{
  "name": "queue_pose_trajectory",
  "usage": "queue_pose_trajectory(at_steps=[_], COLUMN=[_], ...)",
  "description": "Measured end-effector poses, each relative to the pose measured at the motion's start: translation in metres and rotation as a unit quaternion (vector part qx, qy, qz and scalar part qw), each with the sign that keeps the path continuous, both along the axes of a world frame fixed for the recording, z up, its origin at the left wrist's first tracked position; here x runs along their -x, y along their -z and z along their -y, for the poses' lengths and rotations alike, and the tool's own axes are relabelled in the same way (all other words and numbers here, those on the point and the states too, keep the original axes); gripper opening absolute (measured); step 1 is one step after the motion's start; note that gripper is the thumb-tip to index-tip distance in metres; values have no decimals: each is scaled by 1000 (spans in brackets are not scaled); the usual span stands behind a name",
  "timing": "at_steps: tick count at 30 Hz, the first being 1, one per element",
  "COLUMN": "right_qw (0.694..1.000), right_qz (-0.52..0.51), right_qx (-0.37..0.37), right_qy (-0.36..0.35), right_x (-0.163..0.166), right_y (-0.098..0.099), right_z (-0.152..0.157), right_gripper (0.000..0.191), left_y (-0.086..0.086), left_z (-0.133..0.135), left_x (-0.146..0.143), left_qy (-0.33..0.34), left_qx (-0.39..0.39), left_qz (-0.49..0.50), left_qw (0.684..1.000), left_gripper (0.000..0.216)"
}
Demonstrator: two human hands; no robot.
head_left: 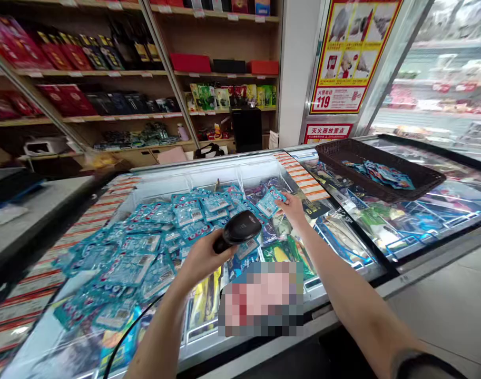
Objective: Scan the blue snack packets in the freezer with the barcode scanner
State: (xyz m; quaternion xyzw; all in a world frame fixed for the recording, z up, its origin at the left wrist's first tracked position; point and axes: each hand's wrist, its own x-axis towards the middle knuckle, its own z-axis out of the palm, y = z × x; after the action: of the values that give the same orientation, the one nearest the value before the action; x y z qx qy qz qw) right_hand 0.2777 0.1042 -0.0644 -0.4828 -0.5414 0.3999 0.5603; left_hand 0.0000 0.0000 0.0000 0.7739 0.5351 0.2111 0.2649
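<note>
"What's at the far left of your feed?"

"I've got a heap of teal packets [127, 267] spread over the chest freezer [208, 173]. They overlap loosely; I'd guess they sit there for easy reach. A black cord [120, 341] runs past them toward the forearm."

"And the left hand [204, 258]?"

"Its fingers are wrapped round the grip of a black scanner [244, 227]. Their undersides are hidden, so I can't tell whether one rests on a trigger. The head juts clear beyond the thumb, toward the right, which I read as leaving its front unblocked."

"Where's the single packet [270, 202] I can make out next?"

"Just beyond the scanner's head, apart from it, in the right hand [295, 208]. Thumb and fingertips are clamped on its right edge alone, so most of the printed face is uncovered; I suspect that's the reason for so small a pinch. The packet sticks out leftward from the fingers, over the freezer's goods."

"Anything farther right?"

"A dark woven basket [356, 152] on the freezer top, well apart from that hand, with a few similar packets [390, 173] lying inside. Its raised sides probably serve to hold them together."
</note>
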Motion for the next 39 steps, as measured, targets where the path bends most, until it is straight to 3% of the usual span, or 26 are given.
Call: queue_pose_trajectory(at_steps=[11, 27, 39], right_qw=[999, 998, 998], right_qz=[-41, 43, 29], right_qx=[-10, -2, -7], right_qy=[4, 43, 49], right_x=[-1, 1, 3], right_y=[-1, -4, -4], right_z=[3, 6, 7], right_gripper=[40, 37, 37], left_y=[-1, 0, 1], left_z=[2, 1, 0], left_x=[-3, -4, -5], left_qy=[-21, -28, -33], left_qx=[6, -19, -21], left_qz=[17, 1, -12], left_qw=[1000, 999, 999], left_gripper=[38, 38, 38])
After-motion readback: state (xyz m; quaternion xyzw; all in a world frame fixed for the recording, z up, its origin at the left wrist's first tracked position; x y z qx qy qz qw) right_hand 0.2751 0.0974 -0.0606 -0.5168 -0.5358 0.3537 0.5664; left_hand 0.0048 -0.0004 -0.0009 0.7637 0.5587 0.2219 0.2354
